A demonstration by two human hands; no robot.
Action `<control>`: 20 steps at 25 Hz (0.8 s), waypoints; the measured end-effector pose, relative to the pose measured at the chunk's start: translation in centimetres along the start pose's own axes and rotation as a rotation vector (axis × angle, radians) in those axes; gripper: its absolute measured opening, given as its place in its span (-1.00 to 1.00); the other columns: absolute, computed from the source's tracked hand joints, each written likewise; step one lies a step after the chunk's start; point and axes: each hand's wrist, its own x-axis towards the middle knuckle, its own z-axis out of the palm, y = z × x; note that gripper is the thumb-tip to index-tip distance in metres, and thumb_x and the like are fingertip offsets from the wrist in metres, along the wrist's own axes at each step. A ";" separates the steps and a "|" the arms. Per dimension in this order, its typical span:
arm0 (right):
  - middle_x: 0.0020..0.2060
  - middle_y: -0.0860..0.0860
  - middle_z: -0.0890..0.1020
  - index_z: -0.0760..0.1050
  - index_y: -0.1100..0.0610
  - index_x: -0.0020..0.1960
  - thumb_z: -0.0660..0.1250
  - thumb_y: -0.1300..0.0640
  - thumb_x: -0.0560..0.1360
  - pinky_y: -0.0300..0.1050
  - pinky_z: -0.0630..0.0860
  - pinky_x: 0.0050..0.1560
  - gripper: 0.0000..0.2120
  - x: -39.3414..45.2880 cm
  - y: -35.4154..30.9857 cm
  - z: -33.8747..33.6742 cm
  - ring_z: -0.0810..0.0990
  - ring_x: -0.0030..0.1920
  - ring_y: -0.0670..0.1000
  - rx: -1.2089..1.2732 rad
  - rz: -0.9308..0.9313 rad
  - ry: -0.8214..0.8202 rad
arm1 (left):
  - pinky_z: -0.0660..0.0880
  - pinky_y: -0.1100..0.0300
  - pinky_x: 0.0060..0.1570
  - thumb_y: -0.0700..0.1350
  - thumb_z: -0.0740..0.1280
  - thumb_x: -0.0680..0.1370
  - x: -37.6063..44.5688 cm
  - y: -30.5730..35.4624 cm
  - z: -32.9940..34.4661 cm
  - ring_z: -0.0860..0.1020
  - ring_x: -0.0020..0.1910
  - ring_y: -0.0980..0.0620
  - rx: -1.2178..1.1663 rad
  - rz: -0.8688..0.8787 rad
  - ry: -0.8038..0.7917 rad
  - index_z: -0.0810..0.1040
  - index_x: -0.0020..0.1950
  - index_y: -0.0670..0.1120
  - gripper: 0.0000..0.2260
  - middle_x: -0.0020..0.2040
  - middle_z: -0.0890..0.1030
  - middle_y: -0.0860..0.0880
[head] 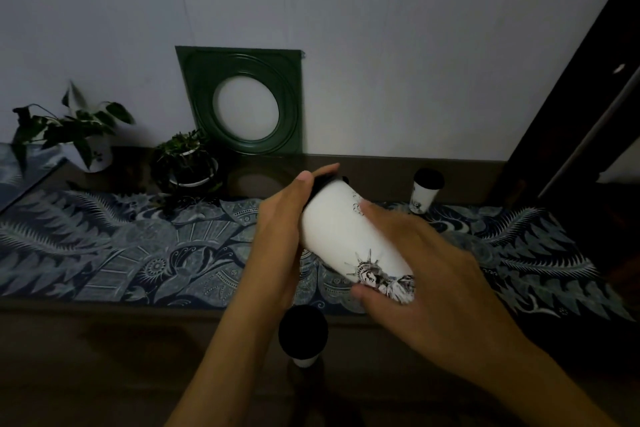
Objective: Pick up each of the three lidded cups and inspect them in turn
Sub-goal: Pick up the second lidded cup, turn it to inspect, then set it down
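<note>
While tilted above the patterned cloth (145, 253), the white lidded cup (339, 229) is gripped between the left hand (280, 239), at its lid end, and the right hand (426, 274), curled round its base.

Looks like a home to me: dim room, patterned runner (138, 253) on a wooden sideboard (104, 340), two potted plants (74, 130), green decorative frame (242, 97) against the wall.
</note>
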 end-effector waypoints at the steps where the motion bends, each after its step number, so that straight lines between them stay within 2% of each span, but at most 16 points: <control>1: 0.21 -0.16 0.57 0.25 -0.24 0.43 0.38 -0.30 0.30 -0.11 0.66 -0.03 -0.26 0.2 -0.3 -0.4 0.65 0.04 -0.08 0.227 0.120 -0.047 | 0.59 0.10 0.07 0.03 0.20 0.64 0.0 -0.1 -0.2 0.68 0.12 -0.05 -0.010 0.022 -0.028 0.66 0.23 -0.09 -0.66 0.12 0.73 -0.11; 2: 0.13 -0.14 0.63 0.35 -0.28 0.36 0.46 -0.26 0.27 -0.15 0.67 -0.16 -0.32 0.5 -0.6 -0.8 0.69 -0.06 -0.05 0.545 0.256 -0.105 | 0.59 0.06 0.10 0.07 0.20 0.61 0.0 -0.2 -0.5 0.67 0.14 -0.08 -0.026 0.037 -0.056 0.64 0.27 -0.09 -0.62 0.14 0.72 -0.13; 4: -0.02 0.06 0.73 0.55 -0.23 0.19 0.51 -0.13 0.25 -0.16 0.61 -0.41 -0.50 1.0 -0.7 -1.2 0.71 -0.27 0.06 1.137 0.482 -0.178 | 0.56 -0.03 0.16 0.11 0.20 0.57 0.1 -0.4 -0.8 0.65 0.15 -0.13 -0.081 0.038 -0.090 0.61 0.32 -0.09 -0.56 0.17 0.70 -0.18; 5: -0.05 0.14 0.73 0.59 -0.18 0.15 0.50 -0.08 0.27 -0.14 0.57 -0.48 -0.57 1.2 -0.7 -1.2 0.69 -0.34 0.13 1.289 0.570 -0.206 | 0.55 -0.05 0.16 0.11 0.20 0.57 0.1 -0.4 -0.7 0.65 0.14 -0.14 -0.100 0.029 -0.085 0.61 0.31 -0.10 -0.56 0.17 0.70 -0.21; 7: -0.04 0.16 0.73 0.58 -0.16 0.17 0.50 -0.08 0.33 -0.12 0.56 -0.48 -0.59 1.4 -0.8 -1.2 0.68 -0.33 0.16 1.317 0.617 -0.235 | 0.55 -0.03 0.09 0.09 0.22 0.54 0.2 -0.4 -0.4 0.65 0.06 -0.14 -0.110 0.002 -0.013 0.65 0.24 -0.12 -0.57 0.13 0.70 -0.25; 8: 0.03 0.10 0.72 0.53 -0.19 0.23 0.48 -0.15 0.34 -0.12 0.59 -0.43 -0.54 1.4 -0.7 -1.1 0.71 -0.26 0.10 1.212 0.576 -0.223 | 0.55 -0.01 0.04 0.09 0.23 0.52 0.3 -0.3 -0.3 0.65 0.01 -0.13 -0.102 -0.011 0.029 0.67 0.19 -0.12 -0.58 0.09 0.71 -0.26; 9: 0.12 0.00 0.67 0.44 -0.25 0.31 0.44 -0.24 0.33 -0.18 0.61 -0.34 -0.44 1.3 -0.7 -0.9 0.71 -0.15 0.00 0.983 0.481 -0.209 | 0.55 0.01 -0.01 0.09 0.24 0.50 0.4 -0.2 -0.2 0.66 -0.02 -0.13 -0.085 -0.020 0.051 0.68 0.17 -0.12 -0.59 0.05 0.72 -0.24; 11: 0.25 -0.18 0.49 0.23 -0.27 0.44 0.35 -0.34 0.35 -0.32 0.59 -0.21 -0.29 1.1 -0.3 -0.4 0.59 0.02 -0.17 0.260 0.153 -0.125 | 0.57 0.01 -0.03 0.10 0.24 0.49 0.8 -0.2 -0.2 0.68 0.03 -0.18 -0.047 -0.031 0.055 0.69 0.17 -0.10 -0.58 0.05 0.73 -0.22; 12: 0.28 -0.17 0.44 0.17 -0.21 0.49 0.29 -0.35 0.36 -0.38 0.56 -0.21 -0.25 1.0 -0.1 0.0 0.52 0.03 -0.22 -0.004 -0.002 -0.058 | 0.58 -0.03 0.01 0.11 0.24 0.49 0.9 -0.2 -0.3 0.68 0.08 -0.21 -0.038 -0.034 0.052 0.69 0.18 -0.09 -0.58 0.06 0.73 -0.21; 14: 0.29 -0.11 0.43 0.15 -0.10 0.52 0.26 -0.32 0.36 -0.41 0.55 -0.26 -0.21 0.7 0.4 0.5 0.48 0.04 -0.22 -0.139 -0.121 -0.016 | 0.58 -0.07 0.08 0.11 0.23 0.52 1.0 -0.3 -0.5 0.68 0.11 -0.20 -0.031 -0.017 0.021 0.68 0.21 -0.08 -0.58 0.06 0.74 -0.17; 15: 0.28 -0.14 0.44 0.17 -0.12 0.52 0.29 -0.30 0.37 -0.41 0.57 -0.26 -0.22 0.6 0.5 0.4 0.50 0.04 -0.23 -0.087 -0.114 -0.013 | 0.58 -0.05 0.09 0.10 0.21 0.54 0.9 -0.3 -0.6 0.68 0.10 -0.15 -0.030 0.000 -0.007 0.66 0.23 -0.07 -0.58 0.07 0.74 -0.14; 16: 0.26 -0.20 0.45 0.21 -0.18 0.49 0.35 -0.29 0.36 -0.39 0.59 -0.25 -0.25 0.6 0.4 0.2 0.53 0.04 -0.22 0.068 -0.038 -0.029 | 0.58 -0.02 0.09 0.10 0.20 0.55 0.9 -0.3 -0.7 0.68 0.10 -0.10 -0.034 0.015 -0.034 0.65 0.26 -0.07 -0.58 0.09 0.74 -0.13; 17: 0.23 -0.24 0.50 0.27 -0.26 0.43 0.42 -0.27 0.35 -0.34 0.61 -0.26 -0.30 0.8 0.1 -0.2 0.59 0.04 -0.20 0.332 0.104 -0.064 | 0.57 0.00 0.11 0.09 0.19 0.57 0.8 -0.4 -0.9 0.67 0.12 -0.09 -0.048 0.026 -0.057 0.63 0.28 -0.07 -0.58 0.12 0.73 -0.12; 19: 0.10 -0.06 0.67 0.47 -0.31 0.26 0.47 -0.17 0.31 -0.21 0.60 -0.38 -0.47 0.9 -0.3 -0.9 0.71 -0.15 -0.03 1.006 0.385 -0.157 | 0.55 -0.02 0.20 0.12 0.20 0.57 0.7 -0.5 -1.0 0.63 0.21 -0.13 -0.091 0.037 -0.089 0.61 0.32 -0.08 -0.57 0.19 0.70 -0.15; 20: 0.03 0.05 0.71 0.55 -0.25 0.19 0.46 -0.11 0.30 -0.15 0.57 -0.45 -0.55 0.9 -0.3 -0.9 0.71 -0.27 0.06 1.213 0.483 -0.193 | 0.55 -0.03 0.22 0.13 0.21 0.57 0.7 -0.7 -1.0 0.62 0.23 -0.15 -0.105 0.041 -0.097 0.61 0.31 -0.08 -0.56 0.21 0.69 -0.16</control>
